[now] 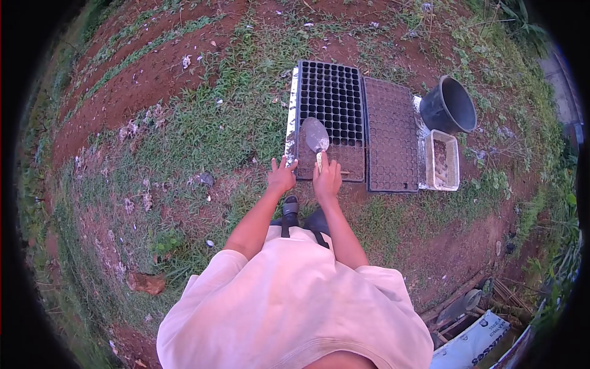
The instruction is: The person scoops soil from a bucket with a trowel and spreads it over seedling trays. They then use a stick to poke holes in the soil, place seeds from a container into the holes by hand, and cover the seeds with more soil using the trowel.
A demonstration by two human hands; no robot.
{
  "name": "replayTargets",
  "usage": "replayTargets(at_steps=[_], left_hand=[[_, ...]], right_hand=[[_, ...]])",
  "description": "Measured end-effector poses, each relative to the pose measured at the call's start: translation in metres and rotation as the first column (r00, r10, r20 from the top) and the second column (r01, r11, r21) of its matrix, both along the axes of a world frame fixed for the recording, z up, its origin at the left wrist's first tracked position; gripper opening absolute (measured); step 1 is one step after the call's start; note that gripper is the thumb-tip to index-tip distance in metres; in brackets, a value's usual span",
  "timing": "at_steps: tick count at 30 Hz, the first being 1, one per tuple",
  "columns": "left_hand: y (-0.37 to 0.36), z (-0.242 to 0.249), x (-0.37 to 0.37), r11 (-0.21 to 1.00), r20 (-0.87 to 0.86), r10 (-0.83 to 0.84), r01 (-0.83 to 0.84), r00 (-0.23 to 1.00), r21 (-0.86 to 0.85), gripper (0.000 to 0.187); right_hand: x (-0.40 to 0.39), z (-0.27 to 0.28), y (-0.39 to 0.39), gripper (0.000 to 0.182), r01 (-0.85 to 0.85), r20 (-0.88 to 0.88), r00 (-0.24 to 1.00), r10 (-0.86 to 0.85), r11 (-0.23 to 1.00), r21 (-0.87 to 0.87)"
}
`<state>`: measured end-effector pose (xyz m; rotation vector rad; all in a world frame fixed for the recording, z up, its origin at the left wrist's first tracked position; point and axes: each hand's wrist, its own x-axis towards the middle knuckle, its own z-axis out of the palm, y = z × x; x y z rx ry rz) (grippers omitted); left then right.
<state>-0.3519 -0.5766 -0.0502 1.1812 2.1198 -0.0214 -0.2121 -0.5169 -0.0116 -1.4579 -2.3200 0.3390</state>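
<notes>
My right hand (327, 182) is closed around the patterned handle of a trowel (315, 134). The trowel's rounded grey blade lies over a black seedling tray (332, 97), where bare cells meet soil-covered ones. Brown soil (347, 161) covers the near end of this tray, and the far cells are dark and hollow. At the tray's near left corner, my left hand (282, 176) has its fingers spread, tips right at the edge of a white board (291, 117) under the tray. A second seedling tray (393, 135), its cells filled with soil, lies alongside on the right.
Right of the trays stand a black bucket (434, 111) and a cream plastic basket (453, 161) with some soil inside. A cut log (145, 283) lies in the grass at left. Planted soil rows run at upper left; a printed sheet (473, 341) is at lower right.
</notes>
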Motion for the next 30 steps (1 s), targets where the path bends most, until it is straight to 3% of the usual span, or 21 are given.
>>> replayTargets(at_steps=[3,8,17,30], left_hand=[[0.0,-0.001,-0.002,1.0,-0.007,-0.022,0.022,1.0,0.01,0.059],[0.0,-0.008,-0.003,0.999,-0.025,-0.045,0.045,0.999,0.013,0.059],[-0.005,-0.001,0.003,0.998,0.005,0.04,-0.04,0.999,0.053,0.052],[-0.019,-0.01,0.015,0.999,-0.016,0.003,-0.002,1.0,0.048,0.059]], right_hand=[[0.009,0.006,0.004,0.045,-0.049,0.059,0.997,0.044,0.995,0.086],[0.035,0.005,-0.017,0.038,0.064,-0.205,0.977,-0.063,0.998,-0.003],[0.068,0.01,-0.031,0.034,-0.106,-0.222,0.97,0.098,0.994,-0.024],[0.033,0.004,0.0,0.033,-0.05,-0.286,0.957,0.038,0.998,-0.035]])
